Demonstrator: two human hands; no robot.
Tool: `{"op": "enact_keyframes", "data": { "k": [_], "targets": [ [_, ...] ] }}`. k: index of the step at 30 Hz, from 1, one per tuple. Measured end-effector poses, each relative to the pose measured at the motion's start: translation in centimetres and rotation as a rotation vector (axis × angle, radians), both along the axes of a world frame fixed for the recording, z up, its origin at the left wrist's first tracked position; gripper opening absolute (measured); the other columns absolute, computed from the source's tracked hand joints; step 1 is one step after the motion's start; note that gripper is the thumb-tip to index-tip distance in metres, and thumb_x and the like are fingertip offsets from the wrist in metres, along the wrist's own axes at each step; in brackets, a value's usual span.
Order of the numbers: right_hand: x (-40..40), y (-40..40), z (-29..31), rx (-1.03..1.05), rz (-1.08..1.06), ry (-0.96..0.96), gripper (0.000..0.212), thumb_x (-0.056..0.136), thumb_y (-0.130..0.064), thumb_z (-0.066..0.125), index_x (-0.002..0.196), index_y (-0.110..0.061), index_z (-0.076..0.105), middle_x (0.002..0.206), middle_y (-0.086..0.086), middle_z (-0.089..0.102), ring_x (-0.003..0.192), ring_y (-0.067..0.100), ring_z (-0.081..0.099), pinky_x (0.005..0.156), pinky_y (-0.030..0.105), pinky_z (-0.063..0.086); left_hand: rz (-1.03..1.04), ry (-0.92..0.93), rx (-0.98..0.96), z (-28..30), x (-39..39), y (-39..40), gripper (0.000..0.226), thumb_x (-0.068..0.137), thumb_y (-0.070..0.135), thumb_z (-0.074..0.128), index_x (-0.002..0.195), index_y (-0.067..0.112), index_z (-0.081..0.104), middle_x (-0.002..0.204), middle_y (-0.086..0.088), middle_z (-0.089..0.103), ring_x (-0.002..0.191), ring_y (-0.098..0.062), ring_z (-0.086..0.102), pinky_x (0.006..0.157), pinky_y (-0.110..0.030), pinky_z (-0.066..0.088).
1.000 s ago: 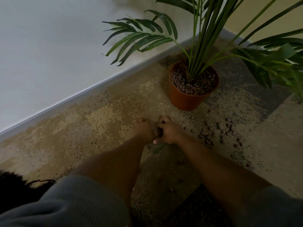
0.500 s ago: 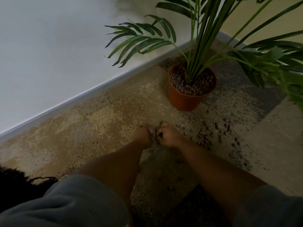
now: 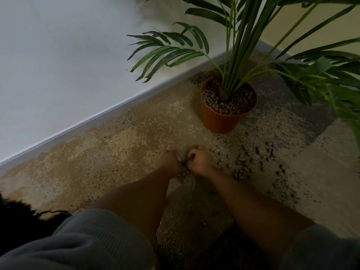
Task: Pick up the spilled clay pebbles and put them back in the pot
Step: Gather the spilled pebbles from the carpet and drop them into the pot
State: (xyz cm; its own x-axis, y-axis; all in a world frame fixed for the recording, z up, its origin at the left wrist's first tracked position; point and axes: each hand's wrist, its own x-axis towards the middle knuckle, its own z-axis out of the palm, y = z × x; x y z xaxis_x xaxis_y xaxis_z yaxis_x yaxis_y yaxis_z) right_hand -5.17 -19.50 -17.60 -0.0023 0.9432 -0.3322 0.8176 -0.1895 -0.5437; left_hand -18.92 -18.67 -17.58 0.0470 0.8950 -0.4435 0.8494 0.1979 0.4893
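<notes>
An orange pot (image 3: 218, 121) with a palm plant stands on the carpet near the wall, its top filled with brown clay pebbles (image 3: 224, 106). Spilled clay pebbles (image 3: 253, 160) lie scattered on the carpet in front of the pot and to its right. My left hand (image 3: 169, 162) and my right hand (image 3: 200, 160) meet low on the carpet, left of the spill, fingers curled together around a small heap of pebbles (image 3: 185, 173). What lies inside each palm is hidden.
A white wall with a grey skirting board (image 3: 97, 121) runs diagonally at the left. Palm fronds (image 3: 171, 49) hang over the floor above and right of the hands. The patterned carpet (image 3: 116, 149) stretches left. Dark hair shows at the lower left.
Both hands stayed together and shifted slightly away from me while the fingers gathered pebbles. The view tilted a little, so the pot sits slightly lower in frame.
</notes>
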Motion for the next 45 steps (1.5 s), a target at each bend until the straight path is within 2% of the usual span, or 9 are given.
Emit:
{"op": "enact_keyframes", "data": {
  "k": [4,9,17,23,28,32,35,38,45],
  "targets": [
    [0.7,0.9,0.2,-0.186,-0.487,0.455,0.012,0.085,-0.009,0.057,0.085,-0.015,0.068,0.092,0.004,0.069,0.086,0.019,0.066,0.082,0.035,0.059,0.073,-0.044,-0.043,-0.2,-0.1,0.1,0.02,0.081,0.011,0.058,0.097,0.022,0.054,0.1,-0.001,0.054,0.084,-0.017,0.053,0.063,-0.025,0.042],
    [1.4,1.2,0.9,-0.424,-0.744,1.087,0.012,0.087,0.005,0.055,0.09,-0.006,0.057,0.093,0.008,0.052,0.082,0.016,0.053,0.071,0.026,0.055,0.089,0.005,-0.018,-0.4,0.0,0.2,0.028,0.081,0.014,0.06,0.109,0.011,0.061,0.108,-0.006,0.059,0.099,-0.023,0.058,0.071,-0.028,0.046],
    [0.9,1.0,0.9,-0.462,-0.804,1.145,0.029,0.092,0.004,0.057,0.119,-0.003,0.056,0.104,0.009,0.056,0.09,0.015,0.06,0.063,0.021,0.055,0.084,0.122,-0.042,-0.4,0.1,0.0,0.042,0.082,0.021,0.065,0.121,0.004,0.056,0.117,-0.011,0.062,0.107,-0.027,0.061,0.071,-0.028,0.048],
    [0.8,1.0,0.9,-0.411,-0.83,1.07,0.03,0.088,0.007,0.059,0.117,-0.002,0.057,0.105,0.011,0.063,0.091,0.018,0.065,0.062,0.021,0.056,0.049,0.21,-0.127,0.1,-0.1,0.1,0.029,0.086,0.031,0.059,0.099,0.005,0.063,0.085,-0.004,0.056,0.077,-0.019,0.056,0.06,-0.025,0.046],
    [1.0,0.7,1.2,-0.431,-0.82,1.143,0.02,0.092,0.006,0.052,0.108,-0.004,0.057,0.1,0.012,0.064,0.091,0.02,0.064,0.074,0.026,0.055,0.084,0.194,-0.138,-0.2,-0.1,0.1,0.03,0.082,0.034,0.063,0.097,0.008,0.064,0.086,-0.004,0.056,0.076,-0.018,0.055,0.06,-0.026,0.047],
    [1.0,0.6,1.9,-0.459,-0.883,1.286,0.011,0.098,-0.003,0.047,0.102,0.001,0.057,0.092,0.013,0.059,0.09,0.021,0.06,0.086,0.031,0.051,0.399,-0.237,-0.268,-0.2,-0.1,0.9,0.033,0.087,0.019,0.06,0.114,0.002,0.064,0.108,-0.016,0.066,0.101,-0.031,0.065,0.087,-0.037,0.055],
    [1.0,0.9,3.0,-0.44,-0.904,1.352,0.016,0.1,-0.008,0.045,0.105,0.002,0.056,0.101,0.016,0.059,0.103,0.027,0.06,0.091,0.034,0.052,0.697,-0.611,-0.394,0.7,0.1,0.8,0.018,0.091,0.002,0.047,0.077,0.006,0.059,0.07,-0.009,0.053,0.058,-0.017,0.054,0.058,-0.024,0.049],
    [1.0,1.7,4.3,-0.409,-0.968,1.472,0.026,0.101,-0.018,0.047,0.112,0.004,0.055,0.105,0.019,0.06,0.115,0.03,0.058,0.093,0.037,0.052,0.919,-0.923,-0.419,1.4,0.5,1.6,0.026,0.091,-0.003,0.039,0.068,0.008,0.046,0.067,-0.006,0.042,0.056,-0.011,0.045,0.047,-0.018,0.048],
    [1.7,4.5,9.2,-0.159,-1.038,1.88,0.034,0.099,-0.023,0.048,0.12,0.003,0.051,0.12,0.022,0.059,0.11,0.034,0.062,0.085,0.036,0.057,0.958,-1.428,-0.329,8.7,4.4,6.2,0.015,0.097,0.007,0.046,0.094,0.005,0.061,0.09,-0.01,0.059,0.082,-0.014,0.061,0.075,-0.023,0.056]
  ]
}}
